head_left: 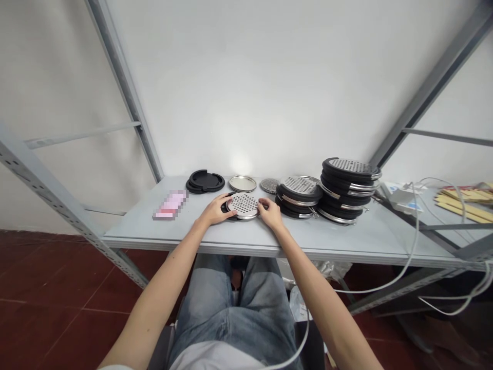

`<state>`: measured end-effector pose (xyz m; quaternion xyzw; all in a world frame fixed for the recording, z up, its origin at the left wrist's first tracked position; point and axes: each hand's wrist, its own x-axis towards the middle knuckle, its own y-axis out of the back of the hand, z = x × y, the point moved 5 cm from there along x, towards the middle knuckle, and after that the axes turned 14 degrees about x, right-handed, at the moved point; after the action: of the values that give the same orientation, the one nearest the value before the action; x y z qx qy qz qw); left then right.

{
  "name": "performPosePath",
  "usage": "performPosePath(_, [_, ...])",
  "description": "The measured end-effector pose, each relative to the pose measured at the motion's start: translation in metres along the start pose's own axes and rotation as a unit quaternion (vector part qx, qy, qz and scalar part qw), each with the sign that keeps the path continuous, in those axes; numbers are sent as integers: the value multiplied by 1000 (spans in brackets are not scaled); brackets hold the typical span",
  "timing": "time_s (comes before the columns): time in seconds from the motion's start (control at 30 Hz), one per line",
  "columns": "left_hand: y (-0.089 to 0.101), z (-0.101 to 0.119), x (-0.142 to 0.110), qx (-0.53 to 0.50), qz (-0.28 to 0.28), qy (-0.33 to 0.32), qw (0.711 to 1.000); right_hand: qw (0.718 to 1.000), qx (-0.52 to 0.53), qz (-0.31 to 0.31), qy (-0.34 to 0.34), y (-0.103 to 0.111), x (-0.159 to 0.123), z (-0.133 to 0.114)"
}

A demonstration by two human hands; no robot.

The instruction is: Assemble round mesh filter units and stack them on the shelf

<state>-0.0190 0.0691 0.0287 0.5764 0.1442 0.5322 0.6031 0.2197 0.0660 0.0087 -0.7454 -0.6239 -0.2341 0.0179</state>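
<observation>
A round perforated metal disc [243,204] with a shiny rim lies on the shelf between my hands, partly set in a black plastic ring. My left hand [216,209] wraps around the left side of the ring, thumb at the front edge and fingers behind. At the right edge of the disc, my right hand [271,214] pinches the rim with thumb and fingertips. Its fingers cover that part of the rim. Just behind lie a shiny shallow metal ring plate [242,183] and several perforated discs [268,185] in a low pile.
Black plastic rings [206,181] lie stacked at the back left, near a blurred pink item [170,204]. To the right stand a short stack [299,196] and a taller stack [348,191] of assembled discs. Metal posts [127,87] frame the shelf [370,239]; a white cable [414,246] hangs over its front.
</observation>
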Motion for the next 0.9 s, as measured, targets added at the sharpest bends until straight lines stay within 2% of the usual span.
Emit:
performPosePath(0.2, [0, 3, -1, 16, -32, -18, 999, 1000, -13, -18, 8, -1, -1, -2])
performPosePath(0.57, [-2, -2, -2, 11, -7, -7, 1000, 997, -41, -61, 8, -3, -3, -8])
performPosePath(0.9, [-3, -1, -3, 18, -27, -6, 999, 996, -39, -77, 16, -4, -1, -5])
